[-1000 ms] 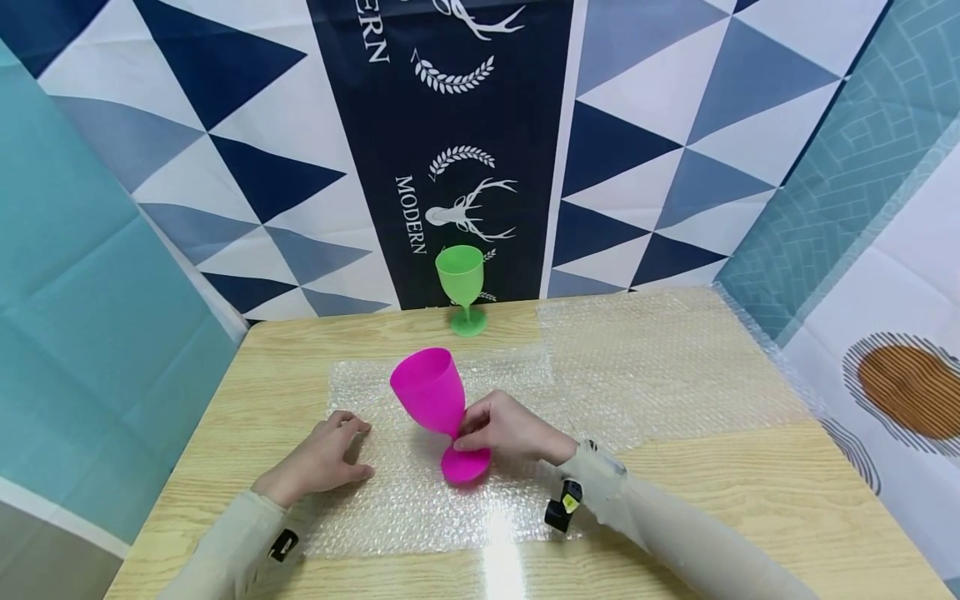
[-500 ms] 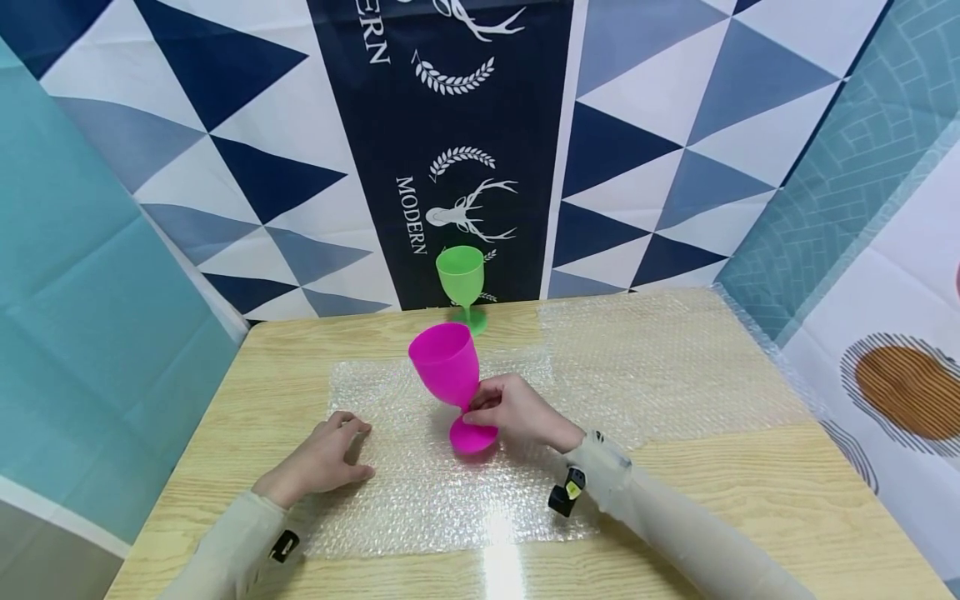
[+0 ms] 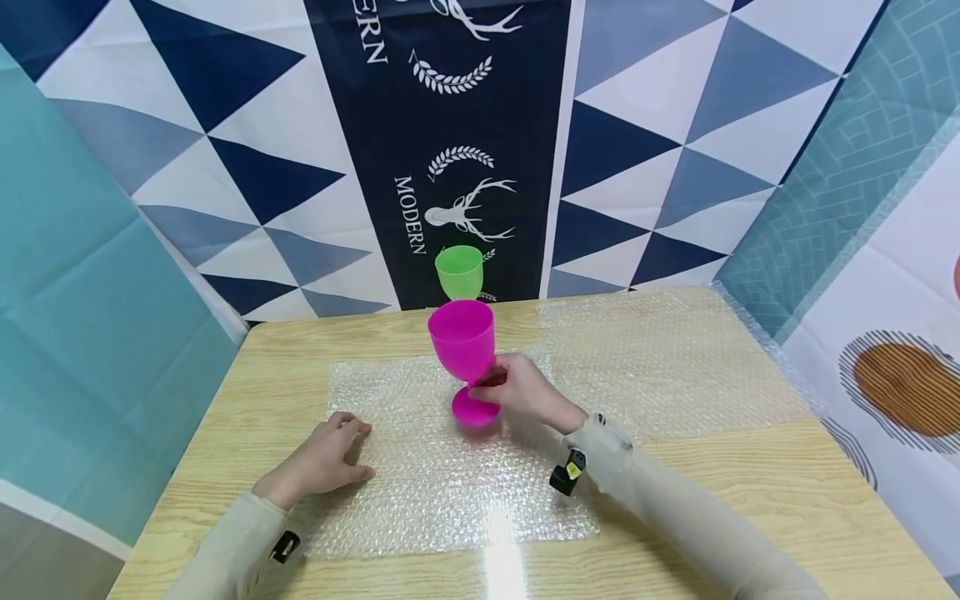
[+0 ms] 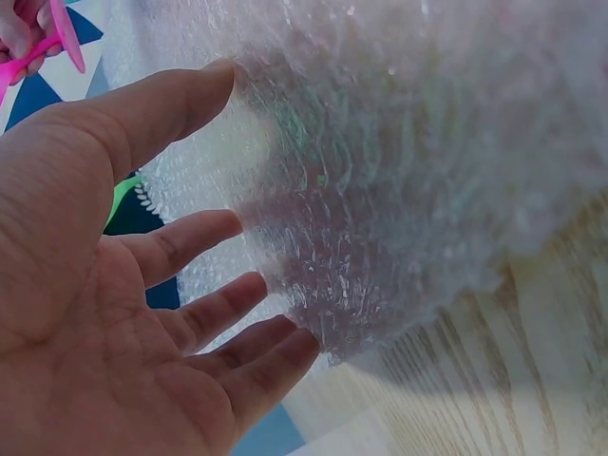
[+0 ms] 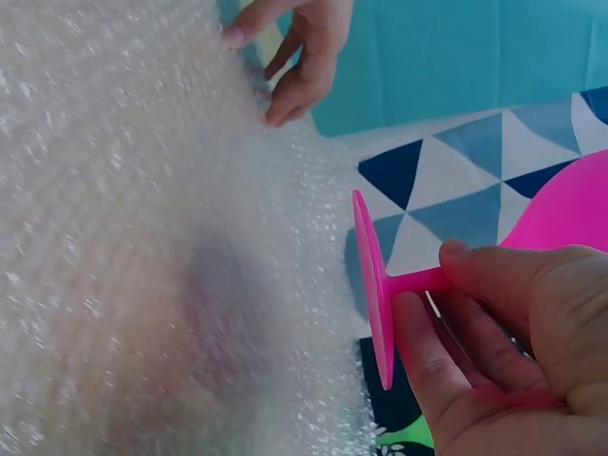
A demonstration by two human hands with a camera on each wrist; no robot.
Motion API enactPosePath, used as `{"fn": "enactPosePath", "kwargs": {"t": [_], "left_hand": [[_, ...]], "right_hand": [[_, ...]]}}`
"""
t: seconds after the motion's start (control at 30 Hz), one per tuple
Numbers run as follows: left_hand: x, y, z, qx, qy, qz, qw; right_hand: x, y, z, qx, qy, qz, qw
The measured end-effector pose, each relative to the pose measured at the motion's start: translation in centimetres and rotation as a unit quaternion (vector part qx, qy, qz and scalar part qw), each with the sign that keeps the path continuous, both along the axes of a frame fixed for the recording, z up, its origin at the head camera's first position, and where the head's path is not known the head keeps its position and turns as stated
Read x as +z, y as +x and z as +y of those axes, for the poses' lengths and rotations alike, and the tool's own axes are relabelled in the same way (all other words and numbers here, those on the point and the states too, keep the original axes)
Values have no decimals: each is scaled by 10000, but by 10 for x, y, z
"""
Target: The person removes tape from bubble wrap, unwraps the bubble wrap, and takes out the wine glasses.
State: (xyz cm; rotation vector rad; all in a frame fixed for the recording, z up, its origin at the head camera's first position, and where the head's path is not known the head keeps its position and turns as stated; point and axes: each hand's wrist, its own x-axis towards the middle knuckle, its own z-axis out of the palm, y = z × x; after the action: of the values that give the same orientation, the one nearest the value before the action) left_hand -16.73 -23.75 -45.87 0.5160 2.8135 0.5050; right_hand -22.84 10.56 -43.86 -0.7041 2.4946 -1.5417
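My right hand (image 3: 528, 392) pinches the stem of a magenta plastic goblet (image 3: 461, 343) between thumb and fingers. The goblet stands nearly upright above a sheet of bubble wrap (image 3: 420, 508); in the right wrist view its round foot (image 5: 373, 294) is lifted clear of the wrap. My left hand (image 3: 322, 458) rests at the sheet's left edge. Its fingers, spread and slightly bent in the left wrist view, touch the wrap with their tips and hold nothing. Behind the magenta goblet, a green goblet (image 3: 459, 273) has its stem and foot hidden.
More bubble wrap (image 3: 675, 367) covers the back right of the wooden table (image 3: 270, 367) and hangs slightly past its right edge. A patterned cloth wall (image 3: 622, 167) rises behind the table, with a teal one (image 3: 97, 292) at the left. Light glares off the front edge.
My right hand has carried the magenta goblet away from me and slightly right, and its leftward tilt has straightened. It now covers the green goblet's lower part. The left hand has stayed put.
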Motion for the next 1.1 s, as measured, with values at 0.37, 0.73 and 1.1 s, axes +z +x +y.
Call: {"fn": "enactPosePath", "kwargs": {"t": [0.37, 0.73, 1.1], "left_hand": [[-2, 1, 0, 12, 31, 1, 10000], [-1, 2, 1, 40, 37, -13, 10000], [-2, 0, 0, 32, 68, 34, 10000]], "right_hand": [[7, -12, 5, -358, 31, 0, 9994], [8, -25, 8, -648, -232, -131, 9975], [15, -37, 10, -902, -290, 17, 9955]]}}
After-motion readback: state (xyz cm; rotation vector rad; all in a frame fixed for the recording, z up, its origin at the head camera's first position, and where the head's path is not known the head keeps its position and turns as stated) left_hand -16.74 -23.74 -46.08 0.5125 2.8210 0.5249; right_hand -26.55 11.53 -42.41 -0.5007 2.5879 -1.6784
